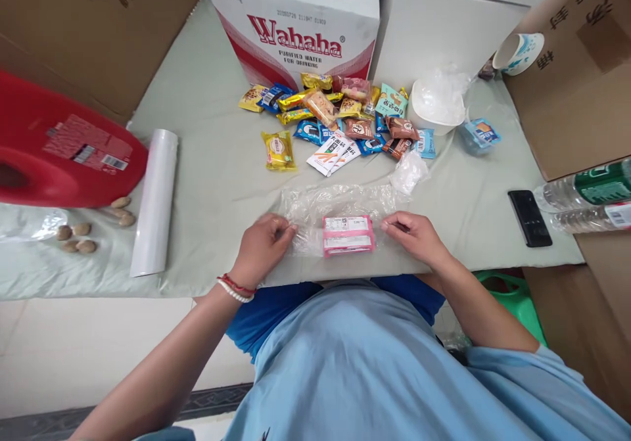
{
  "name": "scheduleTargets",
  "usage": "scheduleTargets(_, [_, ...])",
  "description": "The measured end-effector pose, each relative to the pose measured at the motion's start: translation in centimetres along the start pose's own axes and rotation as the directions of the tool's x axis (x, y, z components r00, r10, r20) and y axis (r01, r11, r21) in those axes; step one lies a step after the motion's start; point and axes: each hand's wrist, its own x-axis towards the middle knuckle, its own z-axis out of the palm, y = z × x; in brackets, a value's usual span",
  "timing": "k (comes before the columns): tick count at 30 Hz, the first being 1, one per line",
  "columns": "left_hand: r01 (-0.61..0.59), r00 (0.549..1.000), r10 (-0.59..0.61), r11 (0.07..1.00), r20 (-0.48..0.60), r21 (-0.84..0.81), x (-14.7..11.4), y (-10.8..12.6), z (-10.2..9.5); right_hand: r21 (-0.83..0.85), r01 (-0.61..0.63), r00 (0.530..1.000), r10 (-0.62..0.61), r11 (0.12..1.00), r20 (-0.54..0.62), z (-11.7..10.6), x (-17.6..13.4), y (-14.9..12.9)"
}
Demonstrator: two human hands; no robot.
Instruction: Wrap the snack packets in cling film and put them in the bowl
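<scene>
A pink packet with white labels (348,235) lies near the table's front edge, on or under a clear plastic film (305,208); I cannot tell which layers cover it. My left hand (266,244) pinches the film's left side between thumb and fingers. On the other side, my right hand (411,234) is closed in a pinch at the film's right edge, close to the packet. Just behind the film sits a crumpled ball of clear plastic (409,173).
Wrapped snacks (359,127) are heaped before a Wahaha carton (305,33). A white bowl (437,107) holds crumpled plastic. Leftward are a film roll (155,202), red jug (73,145) and several walnuts (81,229). A phone (530,218) and bottles (591,188) lie right.
</scene>
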Motion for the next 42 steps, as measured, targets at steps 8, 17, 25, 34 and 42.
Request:
scheduleTargets(8, [0.005, 0.731, 0.178, 0.964, -0.659, 0.266, -3.4, 1.2, -0.4, -0.387, -0.024, 0.996, 0.057, 0.922, 0.073, 1.7, 3.3, 1.3])
scheduleTargets(17, [-0.684, 0.661, 0.717, 0.697, -0.220, 0.216, -6.4, 8.4, 4.9, 0.053, -0.140, 0.968, 0.126, 0.989, 0.216, 1.9, 4.5, 0.9])
scheduleTargets(25, [-0.525, 0.804, 0.583, 0.788, -0.119, 0.321, -3.0, 7.9, 7.2, -0.333, -0.006, 0.994, 0.042, 0.943, 0.100, 1.0, 5.4, -0.6])
scheduleTargets(34, [-0.421, 0.835, 0.522, 0.812, -0.177, 0.404, -2.6, 8.1, 7.2, -0.539, 0.193, 0.951, -0.021, 0.820, 0.308, 3.1, 13.6, -4.4])
scheduleTargets(42, [-0.282, 0.902, 0.393, 0.849, -0.178, 0.447, -3.1, 8.4, 7.9, -0.273, 0.534, 0.814, -0.400, 0.800, 0.420, 2.9, 8.0, -4.2])
